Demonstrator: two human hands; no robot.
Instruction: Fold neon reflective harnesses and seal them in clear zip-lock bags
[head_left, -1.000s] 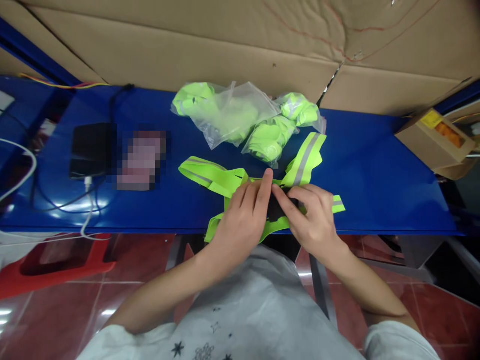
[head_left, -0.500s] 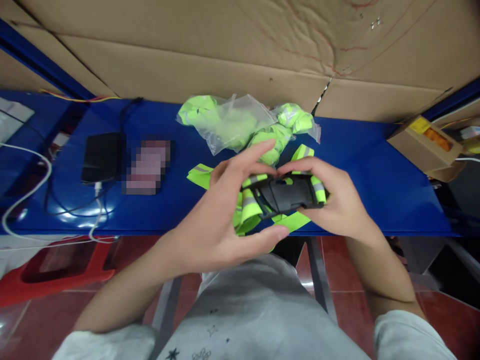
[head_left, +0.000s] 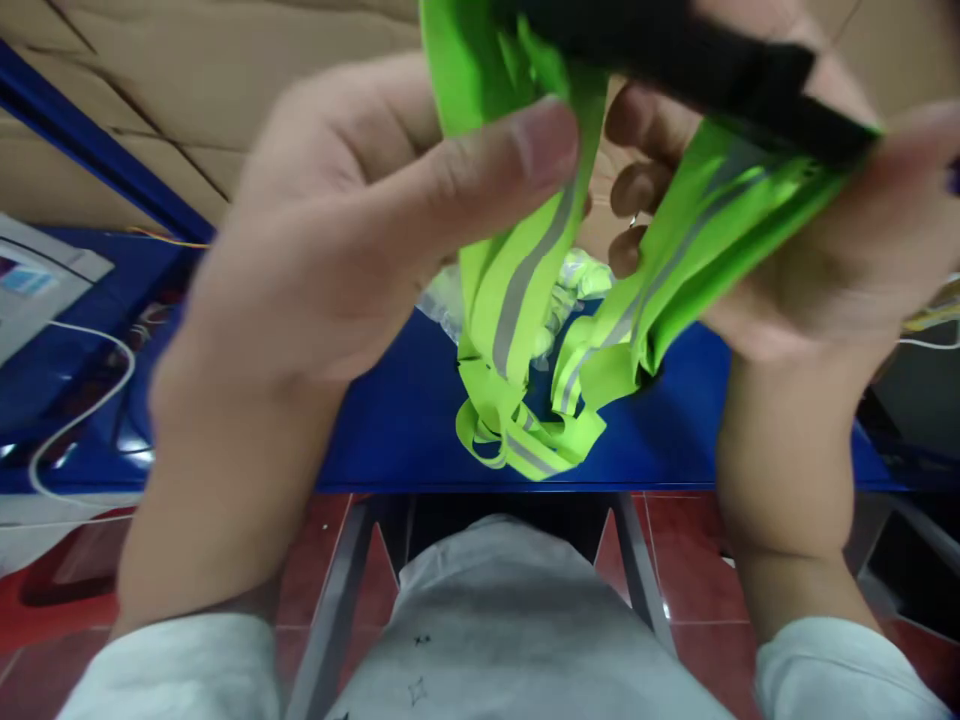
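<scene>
A yellow-green strap (head_left: pixel 525 290) with a grey reflective stripe hangs from a black buckle (head_left: pixel 675 60) raised close to the camera. My left hand (head_left: pixel 352 210) is closed on the strap at the buckle's left end, its thumb lying across the band. Around the buckle's right end and the strap there, my right hand (head_left: pixel 817 230) is closed, with some fingertips showing behind. The lower part of the strap lies in loops on the blue table near its front edge. Motion blurs the buckle and both hands.
Clear bags of yellow-green material (head_left: pixel 577 275) lie behind the strap on the blue table (head_left: pixel 397 420). At the left are a white cable (head_left: pixel 82 410) and a pale package (head_left: pixel 45 280). Cardboard (head_left: pixel 187 60) stands along the back.
Both hands have lifted the buckle up towards the camera and moved apart. The strap that was bunched around it now hangs down in two lengths to the table.
</scene>
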